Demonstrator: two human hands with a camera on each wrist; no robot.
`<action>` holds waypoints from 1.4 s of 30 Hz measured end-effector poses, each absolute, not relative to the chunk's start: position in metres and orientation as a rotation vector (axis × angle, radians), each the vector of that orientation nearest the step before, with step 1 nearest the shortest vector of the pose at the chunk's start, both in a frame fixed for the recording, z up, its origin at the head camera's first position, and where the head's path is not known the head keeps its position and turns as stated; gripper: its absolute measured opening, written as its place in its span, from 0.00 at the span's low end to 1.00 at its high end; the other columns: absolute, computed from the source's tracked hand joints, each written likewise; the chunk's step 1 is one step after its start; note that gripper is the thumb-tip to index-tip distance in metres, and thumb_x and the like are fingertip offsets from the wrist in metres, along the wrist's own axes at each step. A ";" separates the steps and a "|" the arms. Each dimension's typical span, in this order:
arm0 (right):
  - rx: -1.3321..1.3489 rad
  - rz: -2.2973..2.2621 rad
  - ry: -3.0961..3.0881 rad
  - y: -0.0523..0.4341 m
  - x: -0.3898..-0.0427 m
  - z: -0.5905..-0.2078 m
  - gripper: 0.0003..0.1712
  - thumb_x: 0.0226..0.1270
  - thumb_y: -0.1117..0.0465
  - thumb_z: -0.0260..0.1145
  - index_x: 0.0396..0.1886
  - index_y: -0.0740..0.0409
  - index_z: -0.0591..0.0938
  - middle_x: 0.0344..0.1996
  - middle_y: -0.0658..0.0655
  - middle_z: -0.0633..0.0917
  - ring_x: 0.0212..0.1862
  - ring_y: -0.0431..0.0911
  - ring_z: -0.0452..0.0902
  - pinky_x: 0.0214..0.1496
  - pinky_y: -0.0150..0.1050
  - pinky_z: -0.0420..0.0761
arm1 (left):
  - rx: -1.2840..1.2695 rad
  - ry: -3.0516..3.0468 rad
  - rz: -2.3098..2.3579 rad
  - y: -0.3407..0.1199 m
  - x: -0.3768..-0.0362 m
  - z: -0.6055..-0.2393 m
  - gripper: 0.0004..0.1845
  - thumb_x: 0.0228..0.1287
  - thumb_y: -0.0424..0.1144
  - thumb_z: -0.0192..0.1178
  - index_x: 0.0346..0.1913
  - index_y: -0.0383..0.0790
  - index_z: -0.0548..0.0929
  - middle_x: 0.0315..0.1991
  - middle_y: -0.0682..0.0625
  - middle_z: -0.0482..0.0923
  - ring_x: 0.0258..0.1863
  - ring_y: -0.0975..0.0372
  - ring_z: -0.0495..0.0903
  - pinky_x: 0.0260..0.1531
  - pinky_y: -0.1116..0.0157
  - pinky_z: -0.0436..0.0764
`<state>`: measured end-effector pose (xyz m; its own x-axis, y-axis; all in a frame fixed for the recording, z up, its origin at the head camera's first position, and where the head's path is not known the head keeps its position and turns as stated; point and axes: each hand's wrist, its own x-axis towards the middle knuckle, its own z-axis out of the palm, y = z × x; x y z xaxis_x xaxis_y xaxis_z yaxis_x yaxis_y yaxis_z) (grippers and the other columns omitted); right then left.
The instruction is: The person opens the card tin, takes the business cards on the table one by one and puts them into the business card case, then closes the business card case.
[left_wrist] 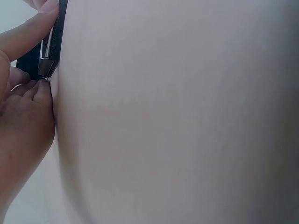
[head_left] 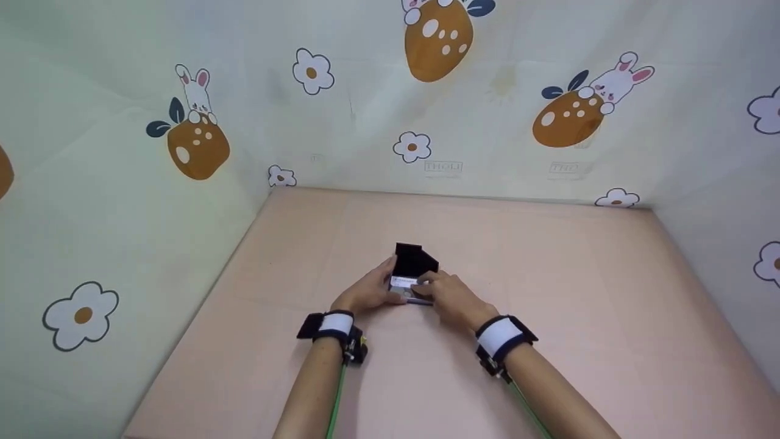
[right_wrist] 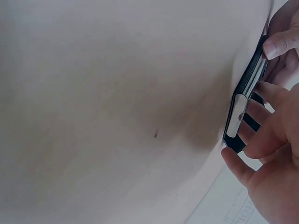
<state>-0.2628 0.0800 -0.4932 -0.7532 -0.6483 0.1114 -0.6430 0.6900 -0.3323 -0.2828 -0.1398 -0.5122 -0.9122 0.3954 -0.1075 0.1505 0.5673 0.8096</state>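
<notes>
A small black case stands with its flap raised, showing a whitish, printed card-like piece inside. Its silvery front corner shows in the right wrist view. My left hand grips the case by its left side, and the left thumb lies along the front edge in the left wrist view. My right hand reaches in from the right with bent fingers, thumb and finger at the card-like piece. Fingers of the right hand pass between flap and base, where their tips are partly hidden.
The case is on a pale pink table. A pale cloth with printed rabbits and flowers hangs at the back and sides. Both wrists wear strapped cameras with green cables.
</notes>
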 end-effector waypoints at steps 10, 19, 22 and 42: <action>-1.096 -0.652 2.806 0.082 -0.260 -0.495 0.33 0.55 0.81 0.56 0.62 0.61 0.81 0.60 0.63 0.81 0.61 0.59 0.76 0.64 0.53 0.79 | 0.447 2.517 1.294 -0.139 -0.283 -0.514 0.53 0.60 0.36 0.70 0.81 0.42 0.47 0.82 0.44 0.45 0.82 0.50 0.44 0.81 0.52 0.46; -1.094 -0.776 2.738 0.083 -0.263 -0.493 0.32 0.53 0.83 0.52 0.60 0.67 0.81 0.58 0.66 0.82 0.62 0.61 0.76 0.68 0.55 0.76 | 0.452 2.520 1.309 -0.139 -0.284 -0.515 0.55 0.59 0.35 0.71 0.81 0.46 0.45 0.82 0.45 0.44 0.82 0.51 0.44 0.81 0.52 0.45; -1.018 -0.955 2.691 0.084 -0.266 -0.495 0.32 0.52 0.83 0.50 0.58 0.70 0.82 0.56 0.67 0.83 0.62 0.62 0.77 0.69 0.56 0.75 | 0.450 2.504 1.333 -0.139 -0.283 -0.515 0.57 0.59 0.34 0.71 0.81 0.46 0.42 0.82 0.45 0.44 0.82 0.51 0.43 0.81 0.52 0.45; -0.202 -1.784 2.238 0.103 -0.284 -0.495 0.38 0.65 0.73 0.48 0.76 0.72 0.57 0.74 0.71 0.65 0.76 0.62 0.60 0.79 0.53 0.63 | 0.395 2.365 1.472 -0.142 -0.283 -0.509 0.53 0.66 0.44 0.65 0.80 0.34 0.38 0.82 0.43 0.40 0.82 0.52 0.43 0.81 0.54 0.45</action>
